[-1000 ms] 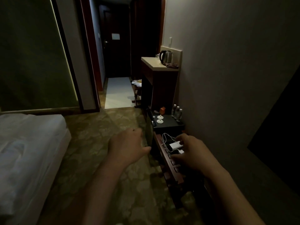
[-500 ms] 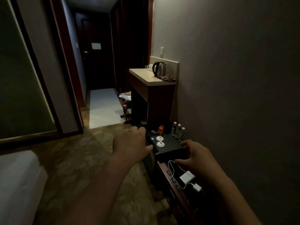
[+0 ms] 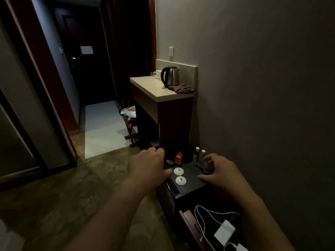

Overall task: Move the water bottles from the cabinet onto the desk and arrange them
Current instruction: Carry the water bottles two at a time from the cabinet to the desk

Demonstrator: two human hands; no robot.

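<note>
Above the dark cabinet [image 3: 190, 180] both hands hover — left [image 3: 147, 168] loosely curled, right [image 3: 220, 172] spread — beside water bottles [image 3: 199, 157].

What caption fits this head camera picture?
Both hands, left hand and right hand, reach toward water bottles on a low black cabinet.

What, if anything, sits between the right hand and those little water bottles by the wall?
Nothing visible does. The right hand hovers just short of the water bottles on the low black cabinet; the two white discs lie off to its left.
</note>
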